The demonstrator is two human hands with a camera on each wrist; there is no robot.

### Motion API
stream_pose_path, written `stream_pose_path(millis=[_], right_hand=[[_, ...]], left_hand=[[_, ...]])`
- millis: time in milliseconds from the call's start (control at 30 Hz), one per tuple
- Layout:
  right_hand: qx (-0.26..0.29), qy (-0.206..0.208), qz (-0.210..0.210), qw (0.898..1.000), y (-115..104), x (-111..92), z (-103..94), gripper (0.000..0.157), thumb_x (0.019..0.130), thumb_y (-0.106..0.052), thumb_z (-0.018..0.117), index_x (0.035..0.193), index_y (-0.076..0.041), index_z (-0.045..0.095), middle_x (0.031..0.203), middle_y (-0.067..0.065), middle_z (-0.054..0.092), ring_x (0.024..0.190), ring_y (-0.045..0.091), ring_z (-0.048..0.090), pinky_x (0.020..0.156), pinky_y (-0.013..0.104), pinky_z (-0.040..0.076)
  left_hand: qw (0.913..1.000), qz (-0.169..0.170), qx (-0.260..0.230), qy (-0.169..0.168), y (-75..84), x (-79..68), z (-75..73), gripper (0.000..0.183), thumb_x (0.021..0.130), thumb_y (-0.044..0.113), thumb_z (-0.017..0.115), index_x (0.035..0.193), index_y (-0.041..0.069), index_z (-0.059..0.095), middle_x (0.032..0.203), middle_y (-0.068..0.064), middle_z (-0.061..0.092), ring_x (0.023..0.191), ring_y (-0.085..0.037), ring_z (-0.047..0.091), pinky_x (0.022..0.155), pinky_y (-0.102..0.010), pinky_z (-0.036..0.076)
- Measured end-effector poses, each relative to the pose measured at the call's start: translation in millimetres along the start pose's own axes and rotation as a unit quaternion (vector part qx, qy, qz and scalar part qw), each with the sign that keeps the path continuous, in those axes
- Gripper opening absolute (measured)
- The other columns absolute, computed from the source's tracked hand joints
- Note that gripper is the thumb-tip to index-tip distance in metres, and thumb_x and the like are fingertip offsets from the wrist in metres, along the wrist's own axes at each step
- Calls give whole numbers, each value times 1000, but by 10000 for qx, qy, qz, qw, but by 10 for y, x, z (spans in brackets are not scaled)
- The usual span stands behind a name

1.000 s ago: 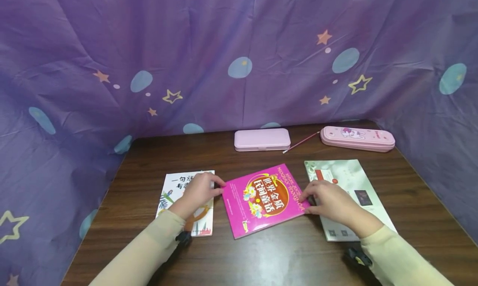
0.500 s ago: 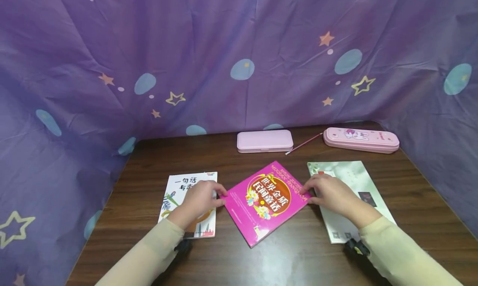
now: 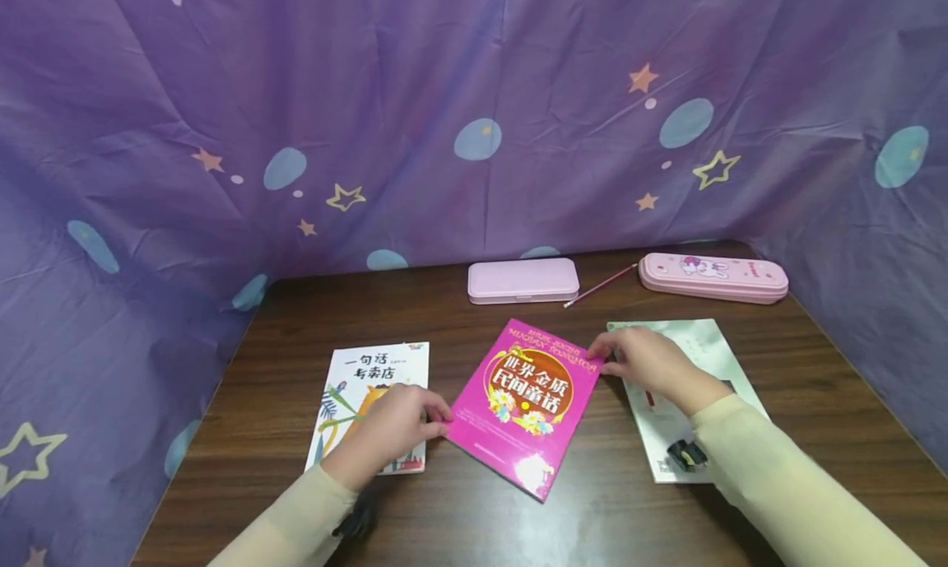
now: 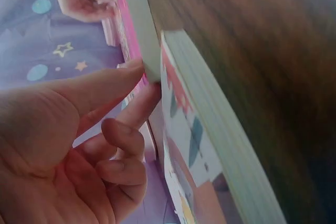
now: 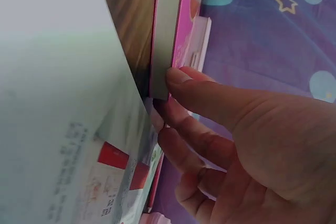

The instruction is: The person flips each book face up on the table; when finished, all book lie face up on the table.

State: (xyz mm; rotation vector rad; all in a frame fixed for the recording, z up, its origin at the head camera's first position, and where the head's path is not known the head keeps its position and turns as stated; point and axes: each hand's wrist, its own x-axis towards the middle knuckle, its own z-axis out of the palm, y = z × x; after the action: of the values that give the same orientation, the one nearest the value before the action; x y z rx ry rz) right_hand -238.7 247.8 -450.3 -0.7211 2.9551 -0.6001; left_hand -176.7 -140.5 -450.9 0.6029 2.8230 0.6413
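books [image 3: 526,402] [image 3: 355,394] [image 3: 659,423]: 3 | cases [image 3: 522,280] [image 3: 713,277]: 2 | pencil [image 3: 601,285]: 1 | hands [image 3: 400,423] [image 3: 646,357]: 2 | table [image 3: 296,320]: 1

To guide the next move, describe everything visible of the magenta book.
The magenta book is closed, glossy, cover up, with pale page edges; a white title crosses a brown oval edged with white flowers. It is turned askew between the white book and the pale green book. The left hand pinches its lower-left corner, the right hand its upper-right.

white picture book [image 3: 368,398] at lower left part-hidden by left hand [image 3: 396,427], pale green book [image 3: 670,423] at lower right part-hidden by right hand [image 3: 652,360] and right sleeve [image 3: 778,472], magenta storybook [image 3: 518,402] at centre, its smallest lettering [image 3: 492,447] unreadable
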Motion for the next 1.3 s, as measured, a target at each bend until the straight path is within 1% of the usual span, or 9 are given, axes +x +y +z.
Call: stream_pose_path(millis=[100,200,267,467,767,900,1033,1167,1300], right_hand=[[41,91,-111,9999,32,82,14,19,85,-10,82,102,-16,79,91,-3,76,90,21,72,84,47,56],[114,195,-159,9996,57,163,25,18,85,-10,83,102,-15,80,97,-1,78,97,26,73,90,50,56],[126,248,-162,9995,60,214,24,19,85,-11,83,103,-15,80,100,0,79,101,28,73,93,52,55],[144,278,-209,9993,51,359,9,20,85,-11,83,104,-15,80,104,2,79,106,31,72,97,53,53],[277,245,-456,9983,66,593,68,20,85,-7,82,104,-13,81,107,6,79,110,32,72,101,51,52],[268,297,-394,9984,52,651,119,19,86,-7,81,104,-13,81,108,7,79,111,34,71,101,52,52],[219,256,-250,9991,22,628,125,22,87,-6,80,108,-11,80,112,10,78,115,35,69,104,53,50],[-9,45,-209,9998,-37,483,83,34,87,-11,81,121,-9,76,122,14,74,121,37,66,107,55,49],[-250,62,-237,9994,-30,284,18,43,88,-18,81,128,-9,72,132,17,69,126,40,62,108,57,46]], left_hand=[[9996,157,-214,-91,15,-58,15,14,85,19,85,98,16,82,78,10,74,70,-1,61,67,-23,48],[9980,393,-490,-113,22,-104,44,15,83,14,85,98,13,82,78,7,77,68,1,62,65,-22,49],[9968,447,-650,-135,28,-129,64,15,83,13,85,98,13,82,79,6,78,66,2,62,63,-20,49],[9943,377,-982,-181,78,-197,128,16,82,13,86,98,12,81,81,4,78,60,3,58,57,-19,48],[9916,452,-1210,-1,203,-277,279,17,80,16,88,95,13,81,81,7,77,63,4,55,60,-18,46],[9926,402,-1144,119,245,-318,325,17,79,18,88,94,16,81,80,12,75,63,5,53,60,-17,45],[9941,362,-994,247,258,-325,344,16,79,20,88,94,18,81,80,12,75,63,6,53,61,-16,44],[9968,345,-692,209,301,-341,308,14,83,21,85,96,21,81,80,16,74,69,5,58,67,-19,47],[9993,341,-93,147,396,-356,224,12,86,23,81,98,24,81,81,17,73,75,0,64,71,-23,51]])
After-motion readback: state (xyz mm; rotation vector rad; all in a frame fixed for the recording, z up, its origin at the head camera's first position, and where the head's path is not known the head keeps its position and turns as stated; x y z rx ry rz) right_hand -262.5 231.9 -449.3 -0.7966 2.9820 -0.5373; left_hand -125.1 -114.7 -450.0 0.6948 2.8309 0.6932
